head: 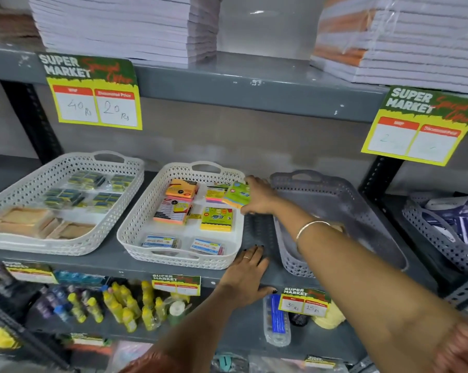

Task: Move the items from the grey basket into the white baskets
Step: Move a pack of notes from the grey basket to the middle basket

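Nearest to me, low in the frame, my left hand [245, 275] lies flat on the front edge of the grey shelf [257, 238], fingers [254, 254] spread and holding nothing, just in front of the gap between two baskets. Below that edge, on the lower shelf, I see yellow-capped bottles [125, 305] and a price tag [304, 301].

Further in, my right arm reaches across from the lower right, a thin bangle [309, 228] on the wrist. My right hand [259, 196] is at centre frame, its fingers closed around a green sticky-note pack [238, 194], which I hold over the right rim of the middle white basket [135, 224]. That basket already contains several sticky-note pads in orange, pink and yellow, and two small boxes at its front.

To the right of centre stands the grey basket [335, 195]; my forearm crosses it, and I cannot tell whether anything lies under it. At the left sits a second white basket [20, 195] with wrapped packets.

Farthest, on the upper shelf, paper stacks [119, 25] rise above two supermarket tags.
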